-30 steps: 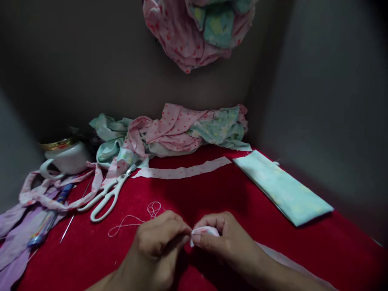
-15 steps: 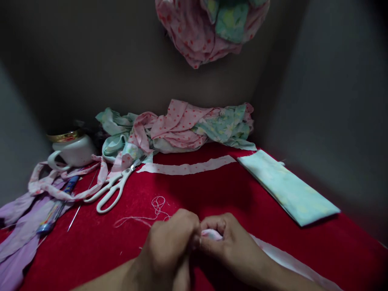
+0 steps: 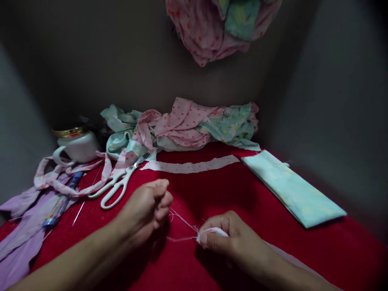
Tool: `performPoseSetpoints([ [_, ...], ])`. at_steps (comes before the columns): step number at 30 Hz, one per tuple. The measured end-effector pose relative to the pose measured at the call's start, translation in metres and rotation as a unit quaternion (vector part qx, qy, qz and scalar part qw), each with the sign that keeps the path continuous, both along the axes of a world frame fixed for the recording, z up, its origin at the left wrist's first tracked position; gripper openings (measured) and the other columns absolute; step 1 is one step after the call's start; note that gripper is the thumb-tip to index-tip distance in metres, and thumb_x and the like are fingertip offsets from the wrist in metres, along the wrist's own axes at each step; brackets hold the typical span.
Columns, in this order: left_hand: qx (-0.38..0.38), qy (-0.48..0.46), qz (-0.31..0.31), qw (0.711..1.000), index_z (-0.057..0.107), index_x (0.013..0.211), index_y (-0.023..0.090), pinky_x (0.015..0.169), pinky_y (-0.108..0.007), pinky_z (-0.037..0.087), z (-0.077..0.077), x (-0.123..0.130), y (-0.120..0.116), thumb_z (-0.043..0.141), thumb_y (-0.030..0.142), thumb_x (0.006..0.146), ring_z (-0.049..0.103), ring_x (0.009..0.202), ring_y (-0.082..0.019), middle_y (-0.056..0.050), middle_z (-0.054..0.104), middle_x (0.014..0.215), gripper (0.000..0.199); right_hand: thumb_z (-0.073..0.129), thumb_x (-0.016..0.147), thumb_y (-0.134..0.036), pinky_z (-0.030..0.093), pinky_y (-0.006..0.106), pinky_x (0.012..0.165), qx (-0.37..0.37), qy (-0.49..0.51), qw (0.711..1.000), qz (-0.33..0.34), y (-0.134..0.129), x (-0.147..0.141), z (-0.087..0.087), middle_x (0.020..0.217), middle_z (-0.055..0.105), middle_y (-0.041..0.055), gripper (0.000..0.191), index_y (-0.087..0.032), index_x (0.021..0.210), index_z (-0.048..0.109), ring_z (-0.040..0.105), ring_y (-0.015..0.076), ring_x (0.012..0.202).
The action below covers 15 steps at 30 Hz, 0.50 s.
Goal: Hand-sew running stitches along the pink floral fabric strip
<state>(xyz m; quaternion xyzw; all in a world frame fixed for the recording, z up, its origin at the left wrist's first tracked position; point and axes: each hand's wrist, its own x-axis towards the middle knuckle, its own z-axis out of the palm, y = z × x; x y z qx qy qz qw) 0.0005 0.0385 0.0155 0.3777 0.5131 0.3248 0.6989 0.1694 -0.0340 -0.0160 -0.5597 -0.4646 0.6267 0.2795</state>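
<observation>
Currently, in the head view: the left hand (image 3: pixel 148 210) and the right hand (image 3: pixel 232 238) are seen well apart above a red cloth (image 3: pixel 212 190).
Small fabric piece: near the front middle, a pale piece (image 3: pixel 216 231) is pinched between right thumb and fingers, its tip protruding toward the left.
Left grip: the fingers are curled inward; whether anything is clamped by them cannot be told.
Thread: fine strands (image 3: pixel 184 221) are stretched from the piece's tip toward the left hand (one slightly tangled).
Open room: a shadowed stretch of cloth is framed between the hands and a dotted strip (image 3: pixel 190 167).
Far edge: the cloth is bounded by heaped fabric (image 3: pixel 188 125).
Right edge: a folded mint fabric (image 3: pixel 295 190) is laid at a slant.
Left edge: space is taken up by scissors (image 3: pixel 129 173), a white cup (image 3: pixel 80 146) and lilac fabric (image 3: pixel 18 246).
Hidden: much of the piece is covered by the right hand.
Cut off: a hanging bundle (image 3: pixel 209 36) is cropped above, both forearms below.
Hard to make out: a blue-ended item (image 3: pixel 56 210) beneath the twisted pink band (image 3: pixel 57 185).
</observation>
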Motion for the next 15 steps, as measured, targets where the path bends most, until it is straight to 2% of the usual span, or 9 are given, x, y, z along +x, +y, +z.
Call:
performPoseSetpoints([
  [2, 0.035, 0.014, 0.065, 0.997, 0.034, 0.066, 0.020, 0.027, -0.012, 0.022, 0.007, -0.013, 0.018, 0.030, 0.006, 0.091, 0.026, 0.027, -0.005, 0.010, 0.030, 0.042, 0.029, 0.056, 0.063, -0.035, 0.026, 0.020, 0.038, -0.006, -0.009, 1.000, 0.015, 0.000, 0.002, -0.001, 0.046, 0.042, -0.0049, 0.019, -0.016, 0.060, 0.058, 0.032, 0.0077, 0.040],
  [4, 0.104, 0.029, 0.137, 0.985, 0.035, 0.065, 0.018, 0.035, -0.013, 0.032, 0.013, -0.029, 0.039, 0.032, 0.002, 0.090, 0.034, 0.034, -0.005, 0.010, 0.030, 0.046, 0.030, 0.056, 0.061, -0.033, 0.027, 0.020, 0.038, -0.006, -0.017, 0.999, 0.031, 0.000, 0.004, -0.001, 0.047, 0.042, -0.0044, 0.019, -0.015, 0.060, 0.060, 0.033, 0.0077, 0.041],
  [6, 0.186, 0.056, 0.213, 0.958, 0.043, 0.071, 0.016, 0.045, -0.018, 0.041, 0.018, -0.048, 0.057, 0.043, 0.012, 0.092, 0.043, 0.045, -0.007, 0.007, 0.038, 0.056, 0.022, 0.055, 0.061, -0.031, 0.028, 0.019, 0.038, -0.005, -0.022, 0.999, 0.039, 0.000, 0.006, -0.001, 0.047, 0.041, -0.0045, 0.017, -0.015, 0.061, 0.061, 0.033, 0.0076, 0.041],
  [9, 0.271, 0.136, 0.292, 0.907, 0.049, 0.081, 0.015, 0.053, -0.022, 0.039, 0.023, -0.076, 0.077, 0.049, 0.016, 0.090, 0.049, 0.057, -0.008, 0.006, 0.046, 0.065, 0.009, 0.055, 0.061, -0.029, 0.029, 0.019, 0.038, -0.005, -0.024, 0.999, 0.046, 0.000, 0.007, -0.002, 0.047, 0.043, -0.0038, 0.017, -0.015, 0.061, 0.063, 0.035, 0.0078, 0.041],
  [11, 0.296, 0.198, 0.293, 0.887, 0.047, 0.083, 0.014, 0.055, -0.023, 0.031, 0.025, -0.087, 0.082, 0.044, 0.009, 0.087, 0.048, 0.059, -0.006, 0.009, 0.048, 0.063, 0.008, 0.055, 0.062, -0.029, 0.029, 0.019, 0.037, 0.000, -0.014, 0.999, 0.051, 0.000, 0.007, -0.002, 0.047, 0.046, -0.0030, 0.017, -0.014, 0.061, 0.064, 0.036, 0.0080, 0.042],
  [12, 0.301, 0.225, 0.275, 0.885, 0.047, 0.084, 0.014, 0.055, -0.024, 0.028, 0.026, -0.090, 0.083, 0.044, 0.007, 0.084, 0.047, 0.059, -0.005, 0.010, 0.048, 0.061, 0.008, 0.056, 0.062, -0.028, 0.029, 0.018, 0.037, 0.004, -0.009, 0.999, 0.053, 0.000, 0.007, -0.002, 0.048, 0.046, -0.0030, 0.017, -0.014, 0.061, 0.064, 0.036, 0.0079, 0.042],
  [14, 0.299, 0.261, 0.194, 0.897, 0.051, 0.085, 0.014, 0.054, -0.024, 0.028, 0.026, -0.086, 0.078, 0.050, 0.009, 0.077, 0.046, 0.056, -0.005, 0.010, 0.050, 0.059, 0.010, 0.056, 0.063, -0.028, 0.029, 0.018, 0.038, 0.008, -0.001, 0.999, 0.053, 0.000, 0.007, -0.002, 0.048, 0.045, -0.0035, 0.016, -0.014, 0.061, 0.064, 0.036, 0.0076, 0.043],
  [15, 0.290, 0.269, 0.130, 0.909, 0.054, 0.085, 0.014, 0.053, -0.022, 0.029, 0.024, -0.081, 0.072, 0.055, 0.011, 0.073, 0.045, 0.053, -0.006, 0.009, 0.051, 0.058, 0.012, 0.056, 0.063, -0.029, 0.029, 0.018, 0.038, 0.007, 0.000, 0.999, 0.052, 0.000, 0.007, -0.002, 0.048, 0.044, -0.0039, 0.016, -0.014, 0.061, 0.064, 0.035, 0.0074, 0.043],
])
